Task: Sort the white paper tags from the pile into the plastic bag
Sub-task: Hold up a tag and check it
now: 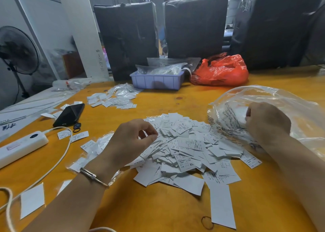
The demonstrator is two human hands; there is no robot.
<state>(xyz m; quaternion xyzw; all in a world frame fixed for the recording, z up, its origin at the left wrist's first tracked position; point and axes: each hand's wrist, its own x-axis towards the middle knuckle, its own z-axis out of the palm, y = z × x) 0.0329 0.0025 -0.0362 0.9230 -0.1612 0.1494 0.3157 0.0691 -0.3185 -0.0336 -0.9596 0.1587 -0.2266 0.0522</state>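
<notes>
White tags [186, 149] lie under curled, empty left hand [130, 140]; right hand [267, 122] grips plastic bag [274, 98].

A heap of white paper tags [184, 147] lay in the middle of the orange table [158, 210], and the left hand [130, 140], a thin bracelet [93, 176] at its wrist, hovered over the heap's left edge with thumb and forefinger curled toward each other, though I couldn't tell whether a tag was between them. The right hand [265, 122] gripped the crumpled mouth of a clear plastic bag [263, 98] lying just right of the heap. A black phone [70, 115] and a white power strip [21, 146] sat off to the left, with a lavender tray [156, 81] and a red bag [221, 71] at the far side.
</notes>
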